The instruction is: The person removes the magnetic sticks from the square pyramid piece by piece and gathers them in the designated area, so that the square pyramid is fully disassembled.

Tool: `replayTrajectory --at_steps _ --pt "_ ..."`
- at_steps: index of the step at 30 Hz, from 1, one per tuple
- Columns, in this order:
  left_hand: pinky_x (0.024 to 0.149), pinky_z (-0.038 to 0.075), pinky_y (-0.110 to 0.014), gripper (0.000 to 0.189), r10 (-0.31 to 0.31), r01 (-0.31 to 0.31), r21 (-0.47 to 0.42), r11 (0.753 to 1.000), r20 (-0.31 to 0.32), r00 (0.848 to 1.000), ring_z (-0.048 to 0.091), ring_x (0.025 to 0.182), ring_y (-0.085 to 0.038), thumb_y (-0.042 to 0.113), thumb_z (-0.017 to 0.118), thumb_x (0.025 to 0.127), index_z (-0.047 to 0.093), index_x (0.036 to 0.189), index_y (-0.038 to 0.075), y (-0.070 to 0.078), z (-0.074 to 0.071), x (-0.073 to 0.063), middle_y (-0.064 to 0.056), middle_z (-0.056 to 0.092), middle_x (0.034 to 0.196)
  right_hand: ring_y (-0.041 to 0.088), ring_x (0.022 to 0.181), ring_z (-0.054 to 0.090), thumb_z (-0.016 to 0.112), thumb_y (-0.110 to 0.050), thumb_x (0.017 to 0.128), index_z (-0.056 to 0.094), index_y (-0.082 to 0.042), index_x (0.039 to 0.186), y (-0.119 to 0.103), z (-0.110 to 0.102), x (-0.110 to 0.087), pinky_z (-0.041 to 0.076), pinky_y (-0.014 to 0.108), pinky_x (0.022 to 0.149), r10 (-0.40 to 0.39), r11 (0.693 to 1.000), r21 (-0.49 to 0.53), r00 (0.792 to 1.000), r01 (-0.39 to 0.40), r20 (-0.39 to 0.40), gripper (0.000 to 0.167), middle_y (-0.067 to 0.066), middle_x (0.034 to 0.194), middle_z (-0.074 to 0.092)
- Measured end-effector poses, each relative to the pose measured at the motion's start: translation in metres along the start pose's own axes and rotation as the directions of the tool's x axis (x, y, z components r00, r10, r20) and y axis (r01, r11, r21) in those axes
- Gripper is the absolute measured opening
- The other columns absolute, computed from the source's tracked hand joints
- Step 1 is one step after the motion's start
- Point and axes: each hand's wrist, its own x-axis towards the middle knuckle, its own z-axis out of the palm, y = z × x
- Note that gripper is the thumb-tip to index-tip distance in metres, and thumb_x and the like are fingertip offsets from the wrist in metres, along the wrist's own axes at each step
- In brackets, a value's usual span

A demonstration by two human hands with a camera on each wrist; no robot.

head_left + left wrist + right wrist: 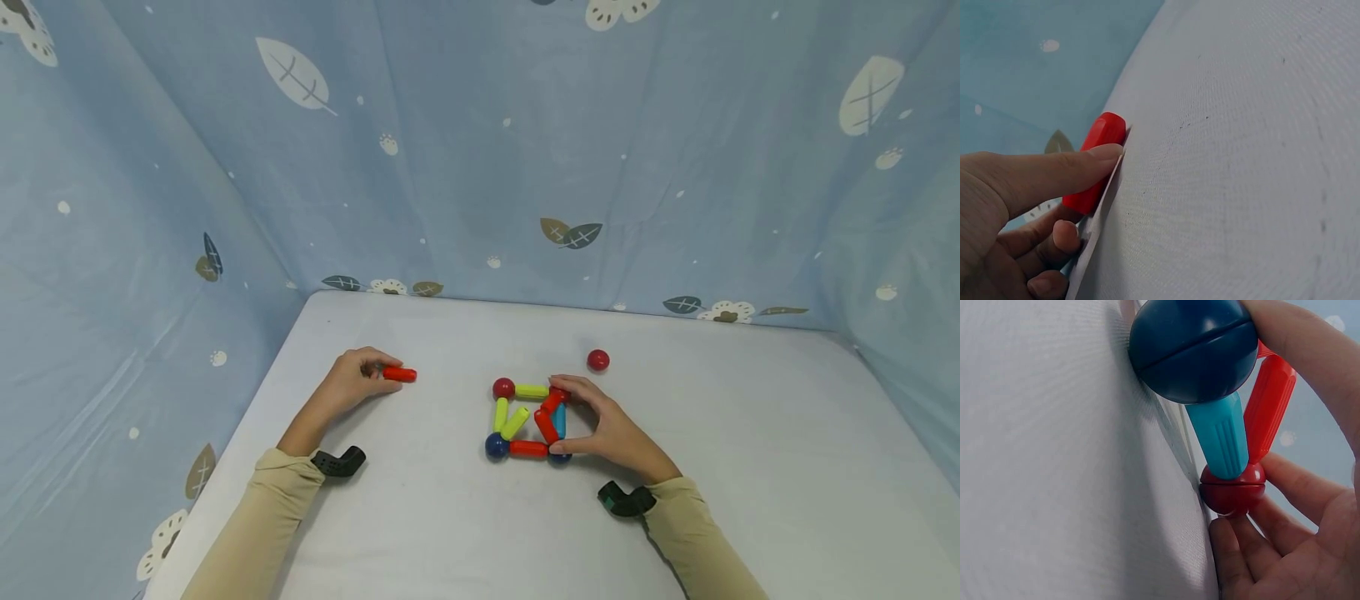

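Observation:
My left hand [354, 377] pinches a loose red rod [400, 375] at the left of the table; in the left wrist view the thumb lies across that rod. Toward the middle stands a square frame of toy building rods and balls. My right hand [613, 431] holds its right side, thumb at a dark blue ball [1194, 350] and fingers around a red ball [1233, 490]. A light blue rod [1219, 437] joins these two balls. Two red rods [547, 427] slant up from them. One yellow-green rod [515, 423] tilts up from the front left blue ball [497, 446].
A loose red ball [597, 360] lies behind the right hand. The white table [420, 517] meets a blue patterned curtain [465, 167] at the back and sides. Black wrist devices [339, 462] sit on both forearms, close over the table.

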Motion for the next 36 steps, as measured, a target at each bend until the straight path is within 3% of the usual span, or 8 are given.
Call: replayTrajectory --at_steps 10,24,36 --pt "0.066 0.042 -0.024 0.032 0.013 -0.013 0.003 1.0 -0.013 1.0 0.05 0.07 -0.012 0.011 0.084 0.085 0.077 0.115 0.004 -0.002 0.0 0.001 -0.008 0.064 0.082 0.032 0.145 0.044 0.092 -0.034 0.077 0.049 -0.022 0.153 0.0 0.0 -0.001 0.036 0.063 0.118 0.003 1.0 0.009 1.0 -0.003 0.001 0.088 0.003 0.161 0.043" --pt "0.069 0.043 -0.026 0.027 -0.003 0.005 0.065 0.998 -0.03 1.0 0.054 0.08 -0.017 0.012 0.084 0.085 0.079 0.112 0.006 -0.004 -0.01 -0.001 -0.012 0.071 0.095 0.032 0.145 0.044 0.092 -0.034 0.077 0.048 -0.022 0.153 0.001 0.0 -0.001 0.036 0.063 0.118 0.004 1.0 0.0 1.0 -0.004 0.002 0.088 0.004 0.161 0.043" --pt "0.068 0.045 -0.025 0.031 -0.014 0.014 0.023 1.0 -0.009 1.0 0.056 0.077 -0.014 0.011 0.083 0.086 0.077 0.115 0.002 -0.006 -0.016 -0.002 -0.015 0.071 0.097 0.028 0.143 0.047 0.092 -0.035 0.077 0.049 -0.023 0.153 0.0 -0.001 0.0 0.039 0.06 0.117 0.0 1.0 -0.005 1.0 0.0 0.004 0.088 0.0 0.16 0.044"
